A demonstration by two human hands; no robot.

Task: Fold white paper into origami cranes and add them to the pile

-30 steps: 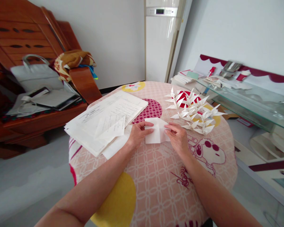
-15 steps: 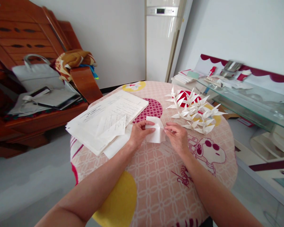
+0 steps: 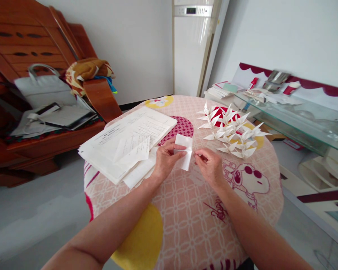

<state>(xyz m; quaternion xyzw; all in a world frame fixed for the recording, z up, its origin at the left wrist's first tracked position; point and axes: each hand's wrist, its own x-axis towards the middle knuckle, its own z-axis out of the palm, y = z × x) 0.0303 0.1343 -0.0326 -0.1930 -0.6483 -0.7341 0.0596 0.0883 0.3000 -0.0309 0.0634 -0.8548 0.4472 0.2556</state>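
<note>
A small folded piece of white paper point(image 3: 185, 144) is held up over the table, creased across its middle. My left hand point(image 3: 167, 157) is closed on its left side, thumb in front and fingers behind. My right hand point(image 3: 211, 165) is pinched closed right at the paper's right edge, by the crease. Whether a bit of the paper lies between those fingertips is too small to see. Several white folded paper cranes point(image 3: 231, 131) stand grouped beyond my right hand. To the left lies a stack of printed paper sheets point(image 3: 124, 138), with smaller loose pieces on top.
The round table has a pink patterned tablecloth point(image 3: 183, 217). On the right stands a glass shelf point(image 3: 298, 120) with papers, a red bottle and metal containers. A wooden bench point(image 3: 45, 146) at left bears a grey bag point(image 3: 46, 86) and a brown cloth point(image 3: 90, 71). A white air conditioner point(image 3: 190, 52) stands behind.
The paper looks narrower, its flap on the right side no longer spread out, and it has tilted slightly. My right fingers are pinched more tightly. My left hand keeps its hold.
</note>
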